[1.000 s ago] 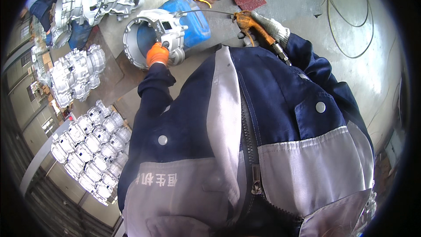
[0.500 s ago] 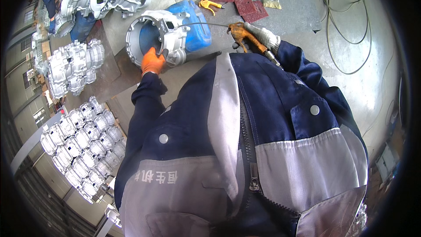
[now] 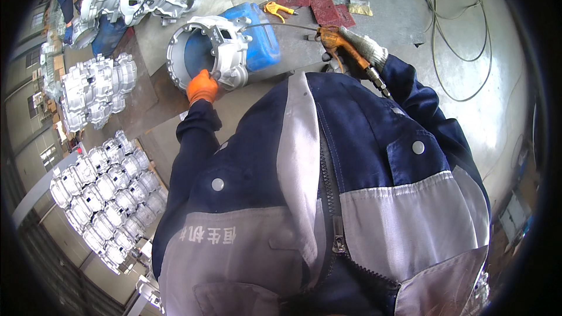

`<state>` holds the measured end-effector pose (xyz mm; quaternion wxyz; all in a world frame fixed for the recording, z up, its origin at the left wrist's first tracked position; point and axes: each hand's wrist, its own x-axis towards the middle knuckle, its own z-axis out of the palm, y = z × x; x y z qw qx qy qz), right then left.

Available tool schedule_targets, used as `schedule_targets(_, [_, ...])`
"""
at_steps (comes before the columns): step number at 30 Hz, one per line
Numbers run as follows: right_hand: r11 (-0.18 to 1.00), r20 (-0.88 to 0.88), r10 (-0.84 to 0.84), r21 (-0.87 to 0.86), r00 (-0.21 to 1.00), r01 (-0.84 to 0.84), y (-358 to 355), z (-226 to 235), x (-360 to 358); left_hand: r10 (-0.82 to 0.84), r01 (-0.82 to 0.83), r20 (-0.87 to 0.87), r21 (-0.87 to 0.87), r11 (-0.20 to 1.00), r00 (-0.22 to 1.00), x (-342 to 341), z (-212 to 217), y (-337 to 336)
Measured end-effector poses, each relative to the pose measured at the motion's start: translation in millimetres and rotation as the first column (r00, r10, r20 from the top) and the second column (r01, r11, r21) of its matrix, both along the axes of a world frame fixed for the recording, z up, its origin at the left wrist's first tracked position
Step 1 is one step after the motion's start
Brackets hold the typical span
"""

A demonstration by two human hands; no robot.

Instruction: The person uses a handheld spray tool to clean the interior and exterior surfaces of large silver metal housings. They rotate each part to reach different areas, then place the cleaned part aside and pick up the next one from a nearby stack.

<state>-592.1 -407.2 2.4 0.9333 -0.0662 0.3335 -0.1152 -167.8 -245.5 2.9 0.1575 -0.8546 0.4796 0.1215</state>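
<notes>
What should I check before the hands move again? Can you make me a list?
1. Left hand at the metal casing: ok, it is at the lower rim, though its grip is partly hidden.
2. Right hand around the orange air gun: ok.
3. Gloves on both hands: ok, one orange, one whitish.
4. Trigger let go: cannot tell, the fingers are too hard to make out.
5. Thin nozzle not touching the casing: cannot tell, its tip isn't clear.
6. Paintbrush away from the hands: ok, it lies apart from both.
</notes>
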Motion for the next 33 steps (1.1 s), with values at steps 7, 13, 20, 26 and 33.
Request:
schedule_targets(7, [0.992, -0.106, 0.087, -0.086, 0.991, -0.096, 7.3, -2.6, -4.0, 0.117, -0.11, 0.046, -0.13, 0.985, 0.992, -25.2, -12.4, -19.5])
schedule_targets(13, [0.961, -0.098, 0.09, -0.252, 0.991, -0.112, 12.6, -11.6, -2.3, 0.091, -0.099, -0.063, -0.145, 0.984, 0.994, -25.8, -5.1, -29.6])
schedule_targets(20, [0.949, -0.04, 0.157, -0.269, 0.987, -0.162, 14.6, -12.0, -8.2, -0.11, 0.074, -0.126, -0.26, 0.963, 0.986, -12.7, 17.2, -5.5])
schedule_targets(26, [0.931, -0.068, 0.176, -0.314, 0.982, -0.188, 11.1, -22.8, -6.7, -0.142, 0.125, -0.086, -0.183, 0.975, 0.986, 5.1, 25.1, 12.3])
schedule_targets(33, [0.895, -0.056, 0.193, -0.398, 0.98, -0.199, 9.8, -21.5, 3.1, -0.164, 0.164, 0.009, 0.049, 0.985, 0.986, 9.8, 15.2, 18.6])
